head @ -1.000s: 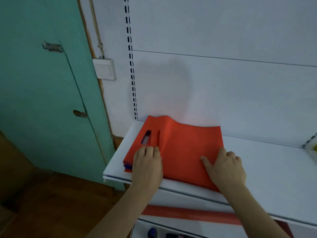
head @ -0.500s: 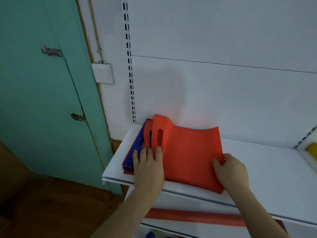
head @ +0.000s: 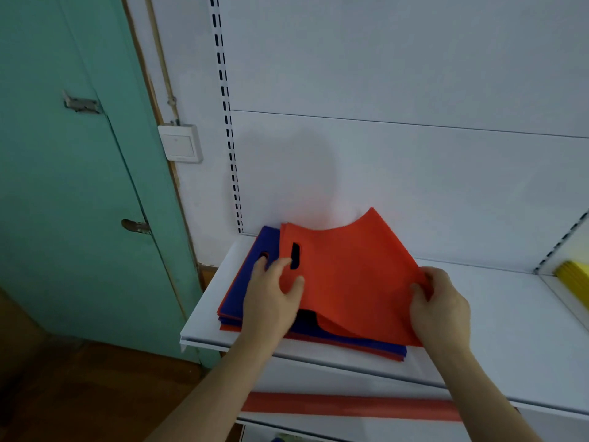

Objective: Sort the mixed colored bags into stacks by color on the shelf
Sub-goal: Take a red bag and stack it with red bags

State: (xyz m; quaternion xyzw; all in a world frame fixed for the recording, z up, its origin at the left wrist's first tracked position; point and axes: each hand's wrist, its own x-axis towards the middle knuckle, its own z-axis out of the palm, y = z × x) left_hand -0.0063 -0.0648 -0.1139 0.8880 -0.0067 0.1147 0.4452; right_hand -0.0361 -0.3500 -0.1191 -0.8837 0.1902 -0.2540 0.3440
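Note:
A mixed stack of blue and red bags [head: 242,298] lies at the left end of the white shelf [head: 510,330]. A red bag [head: 350,275] with a slot handle is lifted off the stack, bowed upward. My left hand [head: 271,301] pinches its near left edge, thumb on top, just below the slot. At the right, my right hand [head: 439,311] grips the bag's right edge with curled fingers. A blue bag [head: 255,250] now lies on top of the stack beneath it.
A yellow stack [head: 573,279] sits in the neighbouring shelf bay at far right. A teal door [head: 63,186] and a wall switch [head: 180,143] stand to the left. A red strip [head: 350,406] runs along the shelf below. The shelf's back panel [head: 414,186] rises behind.
Both hands went from pressing flat on the red bag to gripping its edges and lifting it rightward off the stack, uncovering the blue bag beneath.

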